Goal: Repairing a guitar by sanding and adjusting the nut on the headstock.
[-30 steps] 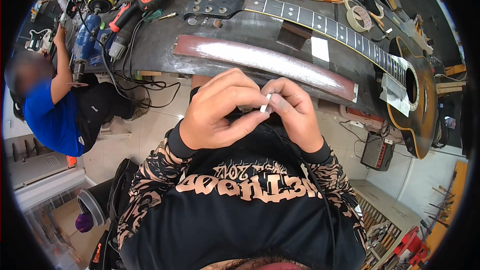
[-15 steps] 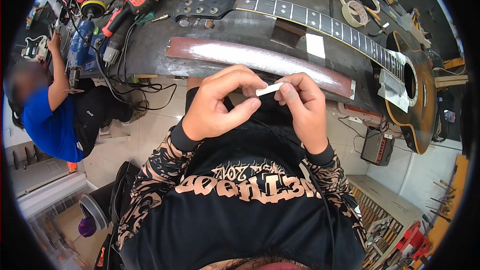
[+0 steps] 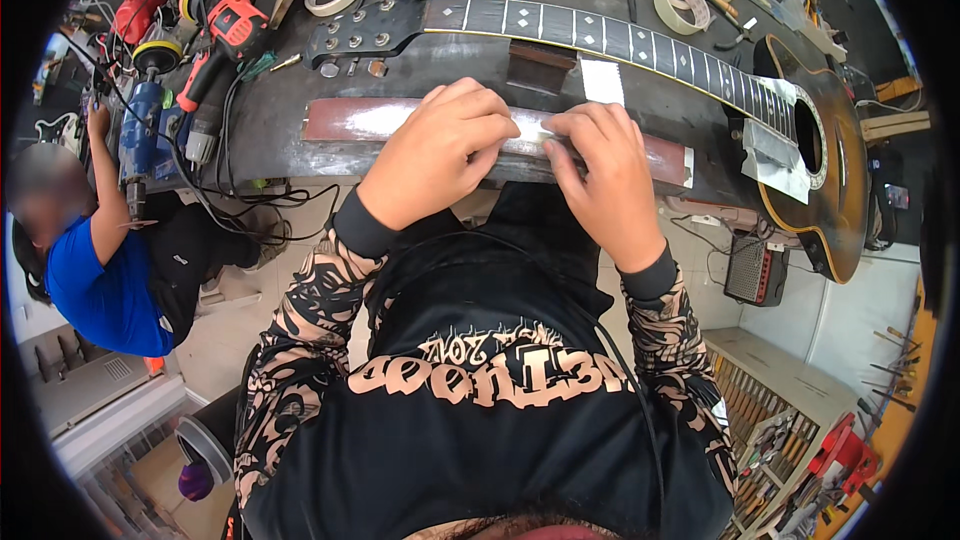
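Observation:
Both my hands are bent over a long reddish-brown sanding strip (image 3: 350,121), whitened with dust, that lies along the near edge of the bench. My left hand (image 3: 440,145) has its fingers curled and closed. From the other side my right hand (image 3: 605,165) closes thumb and fingers in a pinch. Between the fingertips, down against the strip, is a small white bar (image 3: 532,131), like a guitar nut or saddle; it is mostly covered and blends into the dust. Just beyond lies an acoustic guitar (image 3: 843,150), its dark neck (image 3: 590,32) stretching across the bench.
A red power tool (image 3: 238,25), a blue drill (image 3: 140,135) and cables (image 3: 235,205) crowd the left. Tape rolls (image 3: 682,8) stand at the back. A person in blue (image 3: 105,280) works at far left. A small amplifier (image 3: 755,275) stands below the bench at right.
My hands have moved forward from in front of my chest to the sanding strip, bringing the white bar down onto it. The view has shifted slightly.

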Demonstrator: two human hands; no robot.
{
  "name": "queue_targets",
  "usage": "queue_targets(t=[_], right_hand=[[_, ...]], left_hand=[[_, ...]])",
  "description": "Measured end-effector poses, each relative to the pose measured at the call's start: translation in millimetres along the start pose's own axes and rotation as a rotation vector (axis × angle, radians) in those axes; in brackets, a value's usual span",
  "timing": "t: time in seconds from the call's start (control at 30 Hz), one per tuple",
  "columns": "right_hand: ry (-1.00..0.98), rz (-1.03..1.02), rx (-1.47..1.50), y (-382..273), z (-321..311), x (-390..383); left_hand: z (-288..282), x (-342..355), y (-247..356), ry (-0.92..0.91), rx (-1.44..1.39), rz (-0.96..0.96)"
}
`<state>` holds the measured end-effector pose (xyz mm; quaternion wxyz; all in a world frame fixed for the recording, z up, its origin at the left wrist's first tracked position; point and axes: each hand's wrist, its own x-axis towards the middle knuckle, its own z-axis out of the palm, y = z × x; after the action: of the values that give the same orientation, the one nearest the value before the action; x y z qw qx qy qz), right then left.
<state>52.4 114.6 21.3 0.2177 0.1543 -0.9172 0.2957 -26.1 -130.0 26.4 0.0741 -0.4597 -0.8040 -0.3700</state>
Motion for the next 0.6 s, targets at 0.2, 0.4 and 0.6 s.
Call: queue_targets(t=[0.2, 0.4, 0.6], right_hand=[[-0.061, -0.047, -0.036, 3, 2, 8], [-0.074, -0.038, -0.04, 5, -1, 11], [-0.151, -0.054, -0.181, 27, -35, -3]], left_hand=[[-2, 6, 12, -0.028, 0.041, -0.082], [5, 13, 9, -0.093, 0.093, -0.106], [50, 31, 23, -0.061, 0.07, -0.007]])
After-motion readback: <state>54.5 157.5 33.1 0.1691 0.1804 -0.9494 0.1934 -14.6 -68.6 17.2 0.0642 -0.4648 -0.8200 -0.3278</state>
